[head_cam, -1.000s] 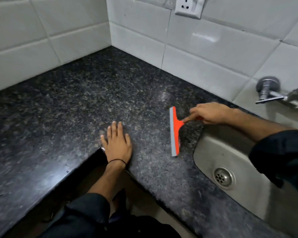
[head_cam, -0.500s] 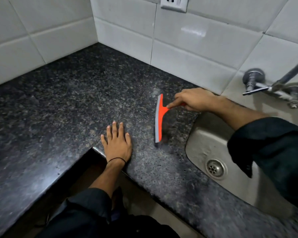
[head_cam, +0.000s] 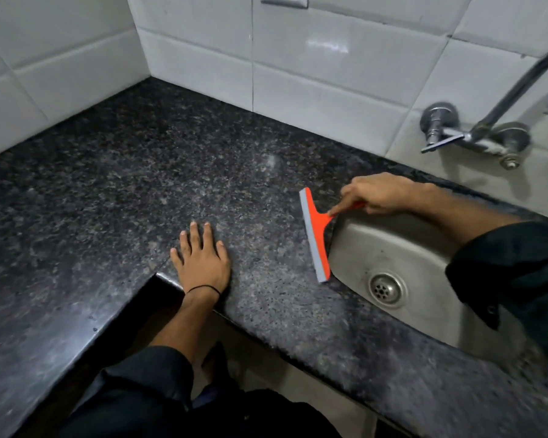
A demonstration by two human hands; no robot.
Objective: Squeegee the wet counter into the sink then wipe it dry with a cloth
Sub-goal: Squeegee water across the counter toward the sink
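Orange squeegee (head_cam: 315,237) gripped at the handle by the right hand (head_cam: 377,192), blade set on the counter (head_cam: 124,184) at the 9 o'clock rim of the sink (head_cam: 424,248), left hand (head_cam: 203,257) laid flat, fingers straight, at the blade's 9 o'clock.

Right hand (head_cam: 381,193) grips the orange squeegee (head_cam: 315,237) by its handle, blade on the desk (head_cam: 124,191) at the left rim of the sink (head_cam: 393,245). Left hand (head_cam: 203,259) lies flat on the desk near its front edge.
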